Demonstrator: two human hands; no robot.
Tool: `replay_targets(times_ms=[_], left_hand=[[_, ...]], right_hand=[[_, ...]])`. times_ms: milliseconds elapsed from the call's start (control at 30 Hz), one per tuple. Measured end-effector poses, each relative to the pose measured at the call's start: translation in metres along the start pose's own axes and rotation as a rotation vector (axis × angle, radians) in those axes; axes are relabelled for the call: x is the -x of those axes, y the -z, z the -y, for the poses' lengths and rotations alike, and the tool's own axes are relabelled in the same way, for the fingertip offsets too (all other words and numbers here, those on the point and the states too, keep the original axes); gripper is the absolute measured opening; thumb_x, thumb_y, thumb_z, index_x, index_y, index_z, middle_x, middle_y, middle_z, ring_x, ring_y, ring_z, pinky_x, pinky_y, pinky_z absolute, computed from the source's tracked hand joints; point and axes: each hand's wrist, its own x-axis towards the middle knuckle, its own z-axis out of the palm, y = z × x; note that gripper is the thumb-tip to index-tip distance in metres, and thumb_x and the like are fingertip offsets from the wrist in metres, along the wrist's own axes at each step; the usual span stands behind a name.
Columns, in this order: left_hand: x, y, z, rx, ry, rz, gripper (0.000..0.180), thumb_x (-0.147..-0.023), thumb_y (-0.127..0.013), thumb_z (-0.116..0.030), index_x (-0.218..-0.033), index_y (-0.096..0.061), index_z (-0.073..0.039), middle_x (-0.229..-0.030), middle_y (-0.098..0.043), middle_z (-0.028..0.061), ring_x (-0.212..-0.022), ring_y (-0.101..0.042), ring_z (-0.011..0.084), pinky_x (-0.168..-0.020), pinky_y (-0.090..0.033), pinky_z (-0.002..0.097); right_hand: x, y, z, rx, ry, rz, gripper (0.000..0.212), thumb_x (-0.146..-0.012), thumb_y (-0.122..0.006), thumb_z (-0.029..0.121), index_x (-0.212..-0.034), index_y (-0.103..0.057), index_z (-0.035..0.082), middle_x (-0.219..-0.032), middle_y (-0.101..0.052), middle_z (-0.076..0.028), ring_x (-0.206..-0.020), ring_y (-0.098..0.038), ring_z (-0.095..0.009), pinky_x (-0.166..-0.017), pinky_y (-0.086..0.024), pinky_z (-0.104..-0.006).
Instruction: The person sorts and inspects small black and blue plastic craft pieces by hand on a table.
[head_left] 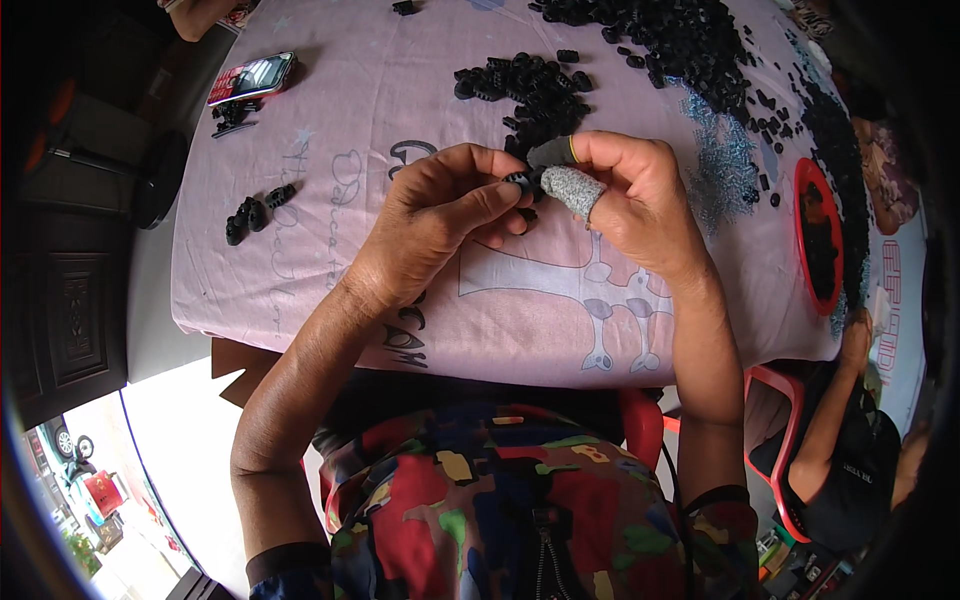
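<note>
Over the middle of the pink cloth, my left hand (440,205) pinches a small black ribbed plastic part (518,181) between thumb and fingers. My right hand (640,200) meets it from the right, its thumb and forefinger closed at the same part. Grey fabric covers that thumb, and a dark cover is on the forefinger. Whether the right fingers hold a second piece is hidden. Just beyond my hands lies a small heap of similar black parts (525,85). Several more black pieces (247,220) lie apart to the left of my left hand.
A large black pile (680,40) spreads across the far right, beside many small light-blue pieces (722,160). A red bowl (822,235) with dark contents stands at the right edge. A red phone (252,78) lies far left. Other people sit at the right and far left.
</note>
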Motion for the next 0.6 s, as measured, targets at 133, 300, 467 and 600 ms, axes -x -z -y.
replay_targets(times_ms=[133, 300, 467, 600], left_hand=[[0.0005, 0.0002, 0.001, -0.029, -0.009, -0.012, 0.021, -0.1, -0.064, -0.011, -0.119, -0.062, -0.003, -0.105, -0.07, 0.0105, -0.09, -0.07, 0.015, -0.079, -0.056, 0.0267], [-0.0004, -0.0019, -0.0001, -0.032, -0.014, -0.014, 0.021, -0.1, -0.064, -0.011, -0.119, -0.063, -0.002, -0.105, -0.07, 0.0106, -0.089, -0.07, 0.0151, -0.079, -0.056, 0.0269], [0.0, -0.0006, 0.0005, -0.012, -0.016, -0.004, 0.02, -0.1, -0.064, -0.011, -0.118, -0.063, -0.002, -0.104, -0.07, 0.0105, -0.089, -0.07, 0.0146, -0.079, -0.056, 0.0266], [0.0002, -0.0013, 0.002, -0.031, -0.025, -0.013, 0.02, -0.1, -0.063, -0.011, -0.117, -0.063, -0.001, -0.103, -0.069, 0.01, -0.089, -0.069, 0.0143, -0.08, -0.056, 0.0264]], right_hand=[[0.0003, -0.0009, -0.0046, 0.022, 0.028, -0.011, 0.014, -0.083, -0.061, -0.006, -0.094, -0.069, -0.003, -0.075, -0.062, 0.005, -0.069, -0.052, 0.0, -0.059, -0.044, -0.0195], [0.0009, 0.0005, -0.0011, 0.043, 0.027, -0.031, 0.013, -0.084, -0.062, -0.005, -0.095, -0.07, -0.004, -0.076, -0.063, 0.004, -0.069, -0.053, -0.001, -0.059, -0.045, -0.0196], [0.0003, -0.0019, -0.004, 0.03, 0.025, -0.025, 0.015, -0.083, -0.063, -0.006, -0.095, -0.071, -0.004, -0.076, -0.064, 0.004, -0.069, -0.054, -0.001, -0.059, -0.046, -0.0199], [0.0009, -0.0021, -0.0026, 0.052, 0.022, -0.031, 0.015, -0.083, -0.063, -0.006, -0.096, -0.071, -0.003, -0.076, -0.064, 0.003, -0.069, -0.055, -0.001, -0.06, -0.046, -0.0198]])
